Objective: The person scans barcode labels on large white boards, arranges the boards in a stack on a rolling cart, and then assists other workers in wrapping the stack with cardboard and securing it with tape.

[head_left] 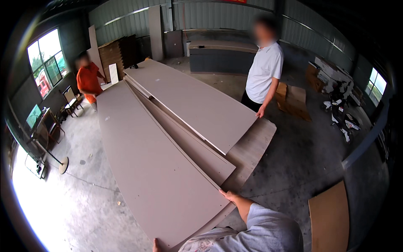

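Note:
A long taupe panel [155, 155] stretches away from me, its near end at my body. My right hand [229, 195] is closed on the panel's right edge near the close corner, the arm reaching out from a grey sleeve. At the near left corner my left hand [156, 245] grips the edge; only a bit of it shows, the rest being hidden or out of the picture. To the right of this panel lies a narrower panel [218, 166], partly covered. Another wide taupe panel [197, 101] rests beyond it, at an angle to mine.
A person in a white shirt [263, 71] touches the wide panel's right corner. Someone in orange [88, 80] stands by the panels' far left end. A pale board [252, 147] sits underneath. Brown sheet [329, 218] lies at right; a round-based stand [63, 165] is at left.

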Action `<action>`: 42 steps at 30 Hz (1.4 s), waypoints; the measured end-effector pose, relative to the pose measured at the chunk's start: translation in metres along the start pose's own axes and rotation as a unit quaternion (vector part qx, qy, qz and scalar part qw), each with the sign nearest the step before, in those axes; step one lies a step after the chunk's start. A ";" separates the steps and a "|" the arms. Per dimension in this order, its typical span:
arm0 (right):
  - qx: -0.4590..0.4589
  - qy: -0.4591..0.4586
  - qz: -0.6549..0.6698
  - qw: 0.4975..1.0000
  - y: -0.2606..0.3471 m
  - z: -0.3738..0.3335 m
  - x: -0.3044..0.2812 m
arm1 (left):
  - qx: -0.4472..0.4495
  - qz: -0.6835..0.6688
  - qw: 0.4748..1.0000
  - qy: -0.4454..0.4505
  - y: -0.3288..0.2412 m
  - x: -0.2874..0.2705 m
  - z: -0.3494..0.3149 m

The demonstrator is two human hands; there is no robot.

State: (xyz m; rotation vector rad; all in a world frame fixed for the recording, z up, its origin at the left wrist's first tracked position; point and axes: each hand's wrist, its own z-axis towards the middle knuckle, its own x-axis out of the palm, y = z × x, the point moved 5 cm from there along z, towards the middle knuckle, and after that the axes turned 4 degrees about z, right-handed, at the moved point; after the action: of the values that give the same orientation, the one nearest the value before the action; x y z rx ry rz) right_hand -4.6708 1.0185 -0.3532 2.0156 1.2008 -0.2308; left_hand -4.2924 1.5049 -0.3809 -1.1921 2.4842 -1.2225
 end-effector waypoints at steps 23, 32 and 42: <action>0.014 0.009 0.033 0.999 -0.021 0.018 0.036 | -0.079 0.000 0.972 -0.221 -0.025 -0.012 -0.053; -0.004 0.014 -0.034 0.999 -0.019 0.008 0.000 | -0.085 0.005 0.971 -0.224 -0.015 -0.004 -0.037; -0.029 -0.004 -0.004 1.000 0.012 -0.047 0.068 | -0.093 0.043 0.955 -0.279 -0.015 -0.085 -0.077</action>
State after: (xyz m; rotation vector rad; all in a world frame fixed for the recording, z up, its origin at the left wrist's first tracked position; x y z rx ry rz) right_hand -4.6347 1.0931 -0.3487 1.9575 1.1987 -0.2048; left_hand -4.2578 1.6067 -0.3369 -1.2411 2.2137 -0.5318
